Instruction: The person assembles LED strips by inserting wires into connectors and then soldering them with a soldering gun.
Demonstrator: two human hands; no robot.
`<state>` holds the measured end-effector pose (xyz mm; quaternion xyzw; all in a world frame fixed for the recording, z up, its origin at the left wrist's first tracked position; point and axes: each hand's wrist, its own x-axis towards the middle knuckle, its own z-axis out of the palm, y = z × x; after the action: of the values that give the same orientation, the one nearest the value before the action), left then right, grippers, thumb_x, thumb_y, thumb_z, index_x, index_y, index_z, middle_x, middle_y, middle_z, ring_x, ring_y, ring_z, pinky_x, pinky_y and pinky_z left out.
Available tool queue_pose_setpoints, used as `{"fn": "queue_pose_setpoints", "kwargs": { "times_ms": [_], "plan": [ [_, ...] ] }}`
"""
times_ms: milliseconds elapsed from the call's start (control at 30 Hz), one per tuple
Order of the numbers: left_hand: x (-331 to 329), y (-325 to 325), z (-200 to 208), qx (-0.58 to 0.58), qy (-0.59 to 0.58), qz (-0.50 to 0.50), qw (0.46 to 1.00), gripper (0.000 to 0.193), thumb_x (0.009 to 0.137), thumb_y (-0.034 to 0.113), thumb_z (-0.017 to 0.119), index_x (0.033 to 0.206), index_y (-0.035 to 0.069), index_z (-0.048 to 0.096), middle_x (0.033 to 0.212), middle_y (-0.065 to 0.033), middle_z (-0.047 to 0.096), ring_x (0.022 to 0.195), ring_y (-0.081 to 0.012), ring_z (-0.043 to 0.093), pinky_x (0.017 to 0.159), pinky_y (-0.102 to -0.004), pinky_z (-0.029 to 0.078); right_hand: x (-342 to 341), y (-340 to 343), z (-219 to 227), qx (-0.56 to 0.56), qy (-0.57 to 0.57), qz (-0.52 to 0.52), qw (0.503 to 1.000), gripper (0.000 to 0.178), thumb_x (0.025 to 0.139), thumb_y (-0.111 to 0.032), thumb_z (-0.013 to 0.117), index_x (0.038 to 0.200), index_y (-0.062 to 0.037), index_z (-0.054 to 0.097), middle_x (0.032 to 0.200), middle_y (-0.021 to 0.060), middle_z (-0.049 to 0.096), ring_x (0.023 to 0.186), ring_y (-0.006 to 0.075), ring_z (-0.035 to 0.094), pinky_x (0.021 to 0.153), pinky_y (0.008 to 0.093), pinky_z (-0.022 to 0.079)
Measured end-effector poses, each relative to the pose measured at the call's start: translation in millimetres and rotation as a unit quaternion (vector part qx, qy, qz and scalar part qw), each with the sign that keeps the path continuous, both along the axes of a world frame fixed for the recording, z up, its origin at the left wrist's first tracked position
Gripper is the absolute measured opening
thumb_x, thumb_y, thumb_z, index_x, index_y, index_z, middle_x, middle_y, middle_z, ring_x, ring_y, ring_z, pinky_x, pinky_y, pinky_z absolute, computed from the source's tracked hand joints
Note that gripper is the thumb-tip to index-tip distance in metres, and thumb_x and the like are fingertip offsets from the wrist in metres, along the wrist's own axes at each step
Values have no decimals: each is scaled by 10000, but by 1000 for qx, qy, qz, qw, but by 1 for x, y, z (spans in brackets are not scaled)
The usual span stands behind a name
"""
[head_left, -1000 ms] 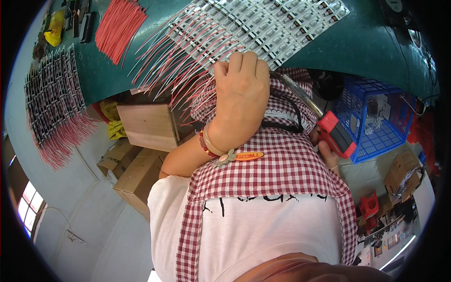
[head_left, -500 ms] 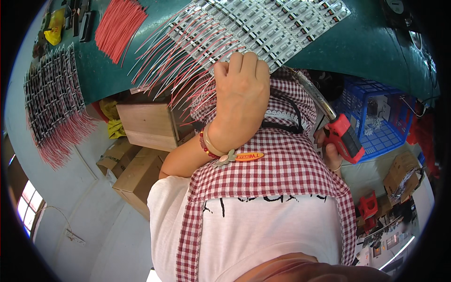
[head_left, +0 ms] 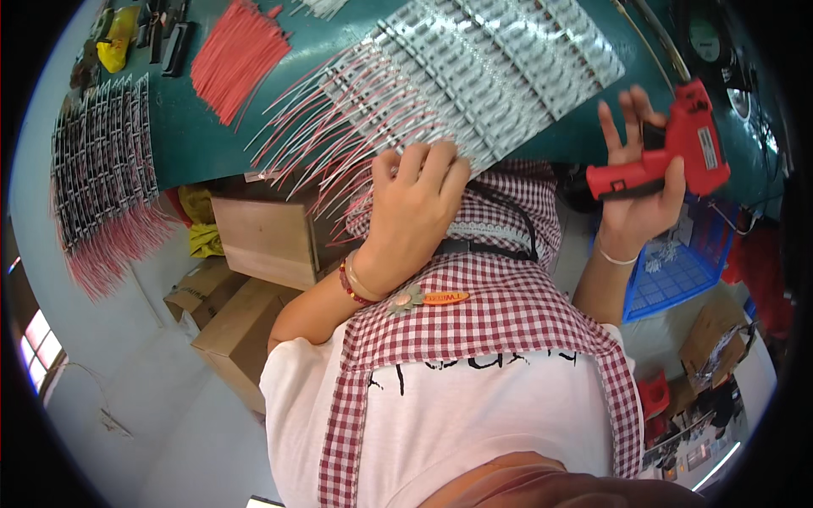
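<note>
My left hand (head_left: 413,201) is bent over the near edge of a silvery sheet (head_left: 508,63) of small parts in rows. Its fingers are curled against that edge; whatever they pinch is hidden beneath them. Thin red and white wires (head_left: 313,118) fan out to the left from the sheet, some hanging past the table edge. To the right, my right hand (head_left: 631,212) holds a red soldering gun (head_left: 696,144) across the palm, thumb on one side and the fingers partly spread. The gun's metal nose points up and away from the sheet.
A bundle of red wires (head_left: 237,63) lies on the green table (head_left: 182,157). Farther left, wired strips (head_left: 102,135) hang over the table edge. Below are a wooden box (head_left: 262,241), cardboard boxes (head_left: 246,326) and a blue crate (head_left: 669,292).
My right hand has lifted the soldering gun up and right, away from the sheet's near corner. My left hand has shifted slightly left and down along the sheet's edge.
</note>
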<state>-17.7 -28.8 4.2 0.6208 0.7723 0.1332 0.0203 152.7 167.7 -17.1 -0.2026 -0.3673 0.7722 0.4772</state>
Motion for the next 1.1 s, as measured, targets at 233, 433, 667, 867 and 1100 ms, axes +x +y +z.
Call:
{"fn": "queue_pose_setpoints", "kwargs": {
  "times_ms": [233, 433, 667, 867, 1100],
  "plan": [
    [-14, -22, 20, -59, -38, -12, 997, 389, 709, 189, 759, 1065, 122, 616, 1134, -13, 567, 1070, -221, 530, 918, -418, 375, -23, 17, -5, -91, 19, 62, 994, 418, 952, -306, 560, 1209, 22, 526, 1510, 350, 293, 1454, 426, 252, 1194, 576, 204],
    [-110, 64, 40, 69, 75, 23, 995, 314, 785, 211, 741, 1064, 100, 648, 1024, -50, 629, 996, -251, 565, 850, -411, 409, -20, 7, -11, -98, 14, 54, 994, 408, 944, -279, 555, 1210, 26, 508, 1461, 343, 375, 1425, 430, 310, 1189, 543, 243],
    [-185, 159, -29, 58, 127, 91, 986, 184, 822, 222, 709, 958, 111, 654, 948, -48, 626, 976, -250, 582, 791, -395, 435, -17, 4, -8, -117, 20, 60, 991, 390, 950, -288, 557, 1199, 7, 504, 1452, 352, 382, 1426, 437, 308, 1187, 547, 243],
    [-187, 159, -46, 107, 199, 72, 971, 137, 831, 234, 699, 896, 120, 660, 919, -26, 625, 918, -226, 578, 746, -384, 413, -17, 5, -3, -125, -3, 50, 991, 389, 947, -295, 560, 1195, -1, 507, 1445, 356, 388, 1417, 436, 326, 1181, 543, 259],
    [-194, 157, -30, 141, 129, 112, 975, 119, 850, 233, 680, 801, 134, 726, 803, -7, 654, 861, -208, 608, 730, -385, 406, -17, 8, -3, -128, -19, 58, 990, 371, 947, -304, 563, 1169, -10, 516, 1434, 350, 407, 1403, 432, 352, 1171, 536, 283]
  ]
}}
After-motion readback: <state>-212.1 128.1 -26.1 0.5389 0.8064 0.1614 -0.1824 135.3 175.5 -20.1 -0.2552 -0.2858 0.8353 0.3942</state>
